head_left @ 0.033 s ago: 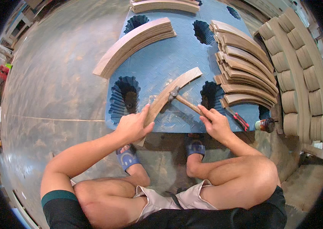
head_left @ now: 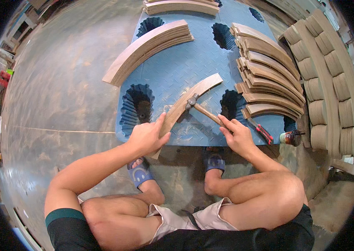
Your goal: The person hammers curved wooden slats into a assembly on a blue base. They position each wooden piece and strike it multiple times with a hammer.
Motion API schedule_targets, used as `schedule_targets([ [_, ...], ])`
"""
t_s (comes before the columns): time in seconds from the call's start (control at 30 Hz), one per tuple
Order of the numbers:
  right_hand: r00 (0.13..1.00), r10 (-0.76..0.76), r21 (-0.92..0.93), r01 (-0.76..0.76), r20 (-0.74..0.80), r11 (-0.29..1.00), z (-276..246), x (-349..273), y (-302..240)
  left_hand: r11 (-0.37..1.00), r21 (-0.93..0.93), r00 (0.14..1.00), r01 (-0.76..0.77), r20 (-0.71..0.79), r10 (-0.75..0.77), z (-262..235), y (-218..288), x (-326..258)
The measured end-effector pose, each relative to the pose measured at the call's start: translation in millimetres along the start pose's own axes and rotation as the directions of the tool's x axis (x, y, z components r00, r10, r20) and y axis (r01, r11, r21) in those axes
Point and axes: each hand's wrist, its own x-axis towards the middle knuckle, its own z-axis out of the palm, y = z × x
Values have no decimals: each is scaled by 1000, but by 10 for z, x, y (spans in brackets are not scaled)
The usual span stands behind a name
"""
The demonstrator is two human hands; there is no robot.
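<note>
A curved wooden strip (head_left: pixel 204 85) slants over the near part of a blue ribbed plastic pallet (head_left: pixel 177 67). My left hand (head_left: pixel 145 139) is closed round its near end, the index finger laid along one edge and the thumb on the other side. The strip's tip sticks out below that hand, past the pallet's front edge. In my right hand (head_left: pixel 237 136) is a hammer (head_left: pixel 208 113), gripped by its wooden handle. Its metal head is at the middle of the strip; whether it touches the wood I cannot tell.
Curved wooden pieces lie in a stack (head_left: pixel 147 50) at the left and a fanned pile (head_left: pixel 271 71) at the right. Nearby are a red-and-black utility knife (head_left: pixel 264 133) and a small jar (head_left: pixel 290 137). Deep holes (head_left: pixel 137 106) open in the pallet. More bundled wood (head_left: pixel 331 83) stands far right.
</note>
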Motion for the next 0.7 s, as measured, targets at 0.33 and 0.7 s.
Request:
schedule_targets([
  [0.33,977,-187,19,186,105,982,78,128,-145,994,87,990,64,119,-74,-33,115,73],
  [0.7,948,84,169,-32,-309,985,-114,406,746,995,71,988,70,133,-79,35,81,4],
])
